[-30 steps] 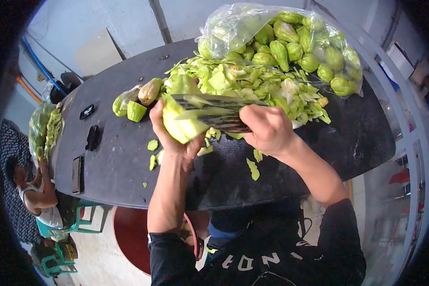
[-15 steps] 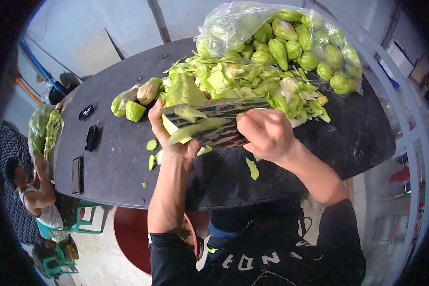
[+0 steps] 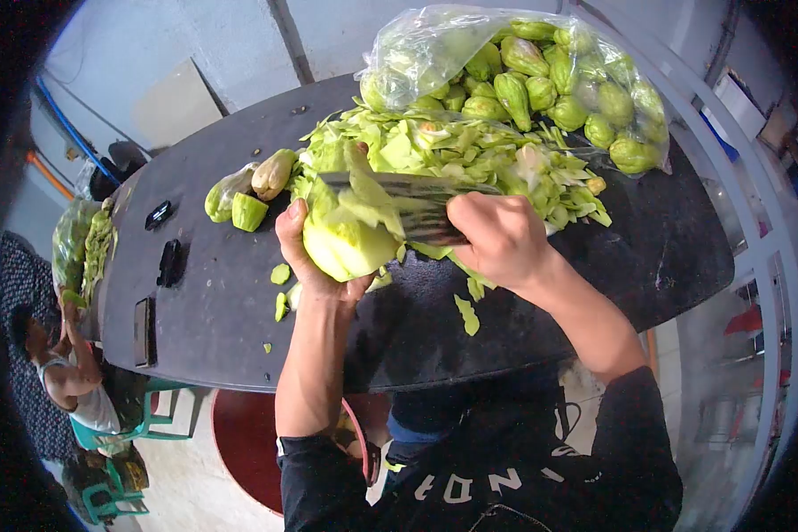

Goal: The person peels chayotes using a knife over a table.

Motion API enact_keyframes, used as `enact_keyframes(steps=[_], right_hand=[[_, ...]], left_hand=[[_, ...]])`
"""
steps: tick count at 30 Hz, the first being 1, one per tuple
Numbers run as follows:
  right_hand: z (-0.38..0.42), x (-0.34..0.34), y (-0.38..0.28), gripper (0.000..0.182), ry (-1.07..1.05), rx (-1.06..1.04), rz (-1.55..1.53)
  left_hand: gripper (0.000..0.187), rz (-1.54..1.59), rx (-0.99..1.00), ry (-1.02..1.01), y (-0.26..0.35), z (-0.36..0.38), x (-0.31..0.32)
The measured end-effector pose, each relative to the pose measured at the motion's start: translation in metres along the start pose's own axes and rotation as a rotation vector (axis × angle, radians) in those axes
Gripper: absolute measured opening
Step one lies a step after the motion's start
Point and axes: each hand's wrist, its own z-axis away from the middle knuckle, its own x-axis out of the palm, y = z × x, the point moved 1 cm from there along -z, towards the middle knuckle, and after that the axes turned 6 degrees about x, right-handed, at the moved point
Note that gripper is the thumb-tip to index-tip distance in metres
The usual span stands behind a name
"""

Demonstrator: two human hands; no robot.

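Note:
My left hand (image 3: 319, 266) is wrapped round a large pale green vegetable (image 3: 350, 248) over the dark table (image 3: 230, 284). My right hand (image 3: 501, 238) grips a wide, dark-streaked blade (image 3: 426, 213), its handle hidden in the fist. The blade lies across the top of the vegetable, and a strip of green peel (image 3: 368, 195) stands up against it. Behind both hands spreads a heap of green peelings (image 3: 470, 151). Small peel scraps (image 3: 467, 315) lie nearer the front edge.
A clear plastic bag of green chayotes (image 3: 541, 89) is at the back right. Several loose chayotes (image 3: 250, 211) and black objects (image 3: 170, 262) sit at the left. Another person (image 3: 71, 381) is at far left. Below the table is a red tub (image 3: 244, 443).
The blade has moved up and away from my body, uncovering more of the pale vegetable. The peel strip now stands upright. The other person's arms have shifted slightly.

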Motion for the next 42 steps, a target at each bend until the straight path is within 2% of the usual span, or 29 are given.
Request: enact_keyframes(steps=[2, 4, 5, 6, 8, 10, 13, 15, 16, 19, 21, 22, 24, 25, 30, 32, 33, 37, 40, 42], right_hand=[[0.001, -0.007, -0.008, 0.018, -0.078, -0.036, -0.030], [0.001, -0.004, -0.010, 0.016, -0.113, -0.033, -0.021], [-0.001, 0.001, -0.007, 0.016, -0.073, -0.015, -0.015], [-0.002, 0.005, -0.002, 0.015, -0.033, 0.006, -0.006], [-0.006, 0.017, 0.016, 0.014, -0.012, 0.085, -0.014], [-0.005, 0.022, 0.033, 0.017, -0.129, 0.182, 0.093], [-0.002, 0.024, 0.038, 0.020, -0.111, 0.226, 0.036], [-0.002, 0.021, 0.037, 0.021, -0.107, 0.251, 0.062], [-0.001, 0.021, 0.037, 0.021, -0.099, 0.276, 0.092], [0.003, 0.019, 0.031, 0.019, -0.046, 0.113, 0.089], [0.002, 0.016, 0.017, 0.015, -0.001, -0.073, 0.119], [0.007, 0.021, 0.014, 0.011, 0.008, -0.147, 0.146], [0.003, 0.019, -0.002, 0.008, 0.057, -0.245, 0.158], [0.003, 0.019, -0.007, 0.010, 0.074, -0.283, 0.166], [0.003, 0.025, -0.019, 0.013, 0.088, -0.323, 0.120], [0.003, 0.029, -0.021, 0.013, 0.088, -0.332, 0.110], [0.005, 0.032, -0.020, 0.011, 0.098, -0.333, 0.153], [0.007, 0.035, -0.022, 0.011, 0.121, -0.328, 0.203], [0.007, 0.034, -0.022, 0.011, 0.147, -0.319, 0.203], [0.006, 0.029, -0.013, 0.011, 0.023, -0.247, 0.208]], left_hand=[[0.080, 0.011, -0.003, 0.009, 0.001, -0.002, -0.010], [0.080, 0.096, -0.053, -0.117, 0.003, -0.003, -0.011], [0.079, 0.148, -0.007, 0.014, 0.000, -0.002, -0.009], [0.079, 0.148, -0.011, 0.013, 0.000, 0.000, -0.010], [0.082, -0.089, -0.079, 0.019, -0.003, 0.003, -0.015], [0.088, -0.133, -0.138, -0.039, -0.007, 0.005, -0.005], [0.081, -0.051, -0.168, -0.114, -0.006, 0.002, -0.001], [0.070, 0.199, -0.081, 0.184, -0.007, -0.005, 0.004], [0.060, 0.173, -0.079, 0.220, -0.005, -0.007, 0.003], [0.058, 0.138, -0.086, 0.198, 0.000, -0.010, -0.010], [0.059, 0.108, 0.095, 0.395, -0.004, -0.012, -0.007], [0.059, 0.106, 0.095, 0.396, -0.002, -0.011, -0.010], [0.062, 0.366, -0.059, 0.174, -0.003, -0.008, -0.020], [0.066, 0.286, -0.009, 0.191, -0.006, -0.011, -0.025], [0.070, 0.352, -0.076, 0.116, -0.011, -0.005, -0.025], [0.068, 0.453, -0.112, -0.075, -0.012, -0.003, -0.021], [0.078, 0.349, -0.103, 0.003, -0.013, -0.004, -0.024], [0.078, 0.313, -0.088, 0.046, -0.014, -0.002, -0.021], [0.078, 0.396, -0.085, 0.027, -0.014, -0.002, -0.019], [0.078, 0.196, 0.002, 0.238, -0.012, -0.001, -0.022]])
